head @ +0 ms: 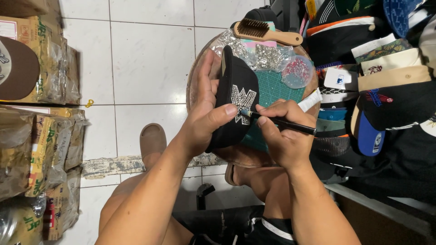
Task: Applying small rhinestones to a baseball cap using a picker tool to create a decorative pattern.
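Fingers of the right hand pinch a thin black tool, its tip on the rhinestone emblem of a black cap. The left hand grips that cap, thumb beside the emblem, above the round surface. A slip of the tip could likely dislodge stones. Clear bags hold silver and pink rhinestones; a wooden brush lies beyond.

Left forearm enters from lower left, angled up toward centre. Left hand raised, fingers spread upward, thumb pressed sideways in firm grip. Right forearm rises from lower right, wrist bent inward. Right hand curled in pencil-style pinch, thumb and forefinger closed. Both hands close together, thumbs nearly meeting. Bare knees below.
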